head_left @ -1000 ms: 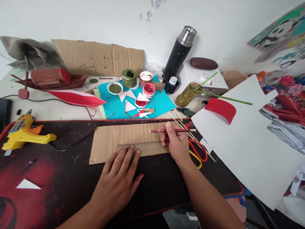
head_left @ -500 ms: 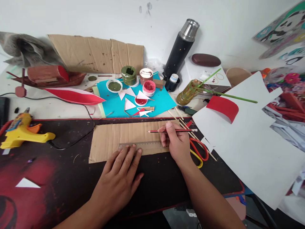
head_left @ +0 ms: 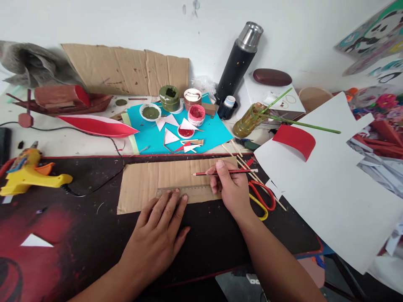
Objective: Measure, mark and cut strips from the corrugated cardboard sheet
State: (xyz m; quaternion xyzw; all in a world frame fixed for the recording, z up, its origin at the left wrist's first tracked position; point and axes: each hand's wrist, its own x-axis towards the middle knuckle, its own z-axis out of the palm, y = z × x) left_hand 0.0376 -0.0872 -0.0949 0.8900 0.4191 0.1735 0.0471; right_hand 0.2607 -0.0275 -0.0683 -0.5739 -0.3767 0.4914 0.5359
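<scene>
A strip of corrugated cardboard (head_left: 141,182) lies across the dark mat, with a clear ruler (head_left: 198,191) flat along its near part. My left hand (head_left: 160,226) is spread, its fingertips pressing on the ruler's left end and the cardboard. Pinched in my right hand (head_left: 233,186) is a red and black pencil (head_left: 201,173), held almost level above the cardboard with its tip to the left. The lower fingers of that hand cover the ruler's right end. Scissors (head_left: 264,197) with red and yellow handles lie just right of my right hand, partly hidden by it.
A yellow glue gun (head_left: 34,174) with its cable rests at left. Behind are a red paper boat shape (head_left: 100,126), a brown model boat (head_left: 59,100), paint pots (head_left: 170,98) on blue paper (head_left: 141,138), a black flask (head_left: 236,67) and a brush jar (head_left: 247,121). White sheets (head_left: 340,188) cover the right.
My right hand and the pencil have shifted very slightly left. My left hand, the ruler and the cardboard stay in place.
</scene>
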